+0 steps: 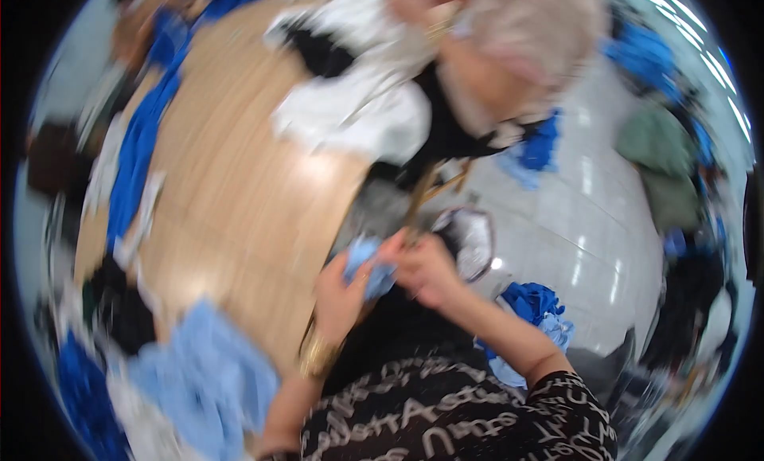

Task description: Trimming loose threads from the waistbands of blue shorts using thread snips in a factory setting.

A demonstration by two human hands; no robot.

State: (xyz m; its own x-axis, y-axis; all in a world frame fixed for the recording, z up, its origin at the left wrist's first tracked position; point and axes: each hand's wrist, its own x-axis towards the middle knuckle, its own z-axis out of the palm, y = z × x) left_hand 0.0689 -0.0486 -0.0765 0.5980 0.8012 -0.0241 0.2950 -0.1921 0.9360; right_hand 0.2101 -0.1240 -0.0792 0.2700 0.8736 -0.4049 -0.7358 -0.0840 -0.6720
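In front of my body, over the table's right edge, my left hand [338, 295] is closed on a bunched piece of light blue cloth [368, 263]. Close against it on the right is my right hand [427, 267], its fingers bent together at the cloth's edge. A small dark brownish thing [411, 236] shows at those fingers, too blurred to name. Motion smears both hands, so exactly how the right fingers grip is unclear.
A wooden table [247, 166] spreads to the left. Light blue cloth [211, 373] lies near left, a long blue strip [143, 158] farther off. Another person [509, 63] leans in beside white cloth [350, 119]. Blue cloth bundles [532, 302] lie on the floor at right.
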